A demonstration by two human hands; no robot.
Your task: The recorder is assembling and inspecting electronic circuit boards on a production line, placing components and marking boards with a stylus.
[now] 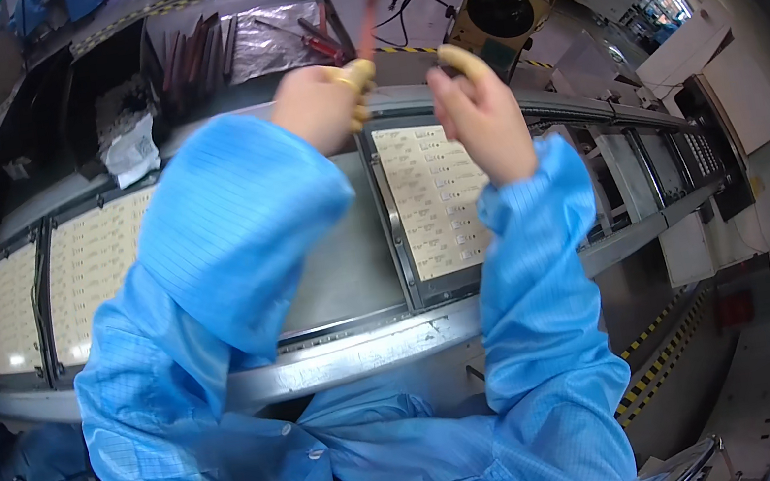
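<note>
Right, the thin reddish strip sticks up out of our left hand, above the far edge of the rail line. It's motion-blurred, so we can't read its tip or material. Our guess: light, fairly stiff lengthwise, probably easy to twist or bend if squeezed off-axis. Best hold looks to be a pinch near the lower end, which is about where we have it. Grip seems fine with the yellow finger covers on; bare skin might slip more.

Left hand is closed, fingers folded in around the strip's base. Right hand is half curled, thumb and index finger near each other; can't tell if anything small sits between them. The two hands are apart.

Below the right hand we've got a cream panel in a dark frame: flat, likely rigid, maybe brittle, so we'd handle it by the frame edges. Left of it lies a bare grey plate, with the metal rail along our side. Beyond the left hand: a red-handled tool on silver foil, next to upright dark strips.
</note>
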